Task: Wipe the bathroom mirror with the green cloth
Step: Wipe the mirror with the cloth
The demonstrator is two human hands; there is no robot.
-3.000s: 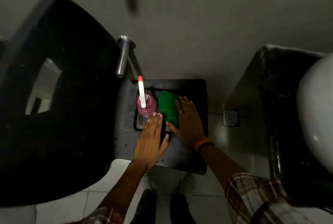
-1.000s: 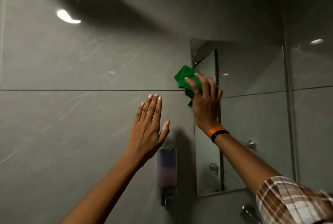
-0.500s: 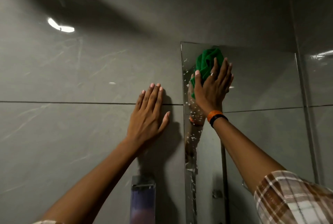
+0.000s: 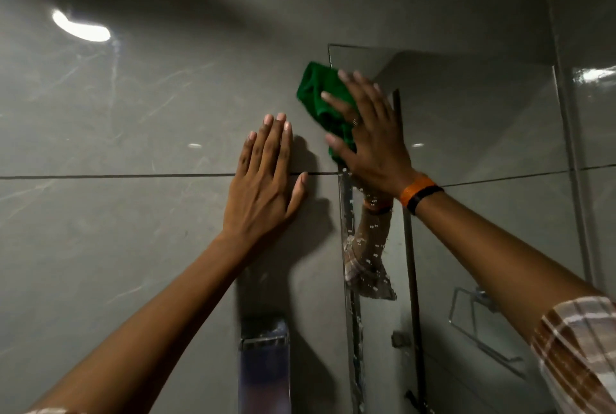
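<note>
The frameless mirror (image 4: 473, 133) hangs on the grey tiled wall, right of centre, with water droplets along its left edge. My right hand (image 4: 370, 133) presses the crumpled green cloth (image 4: 320, 97) flat against the mirror's upper left corner; part of the cloth overhangs onto the wall tile. My left hand (image 4: 266, 177) lies flat on the wall just left of the mirror, fingers together, holding nothing. The mirror reflects my right forearm and plaid sleeve.
A wall-mounted soap dispenser (image 4: 265, 370) sits below my left hand. A metal holder (image 4: 480, 323) shows in the mirror's reflection at lower right. A vertical wall corner (image 4: 566, 113) runs right of the mirror. A ceiling light glares on the tile (image 4: 80, 27).
My right hand has slid the green cloth left, from inside the mirror's top to its upper left corner and edge. My left hand stays planted on the wall.
</note>
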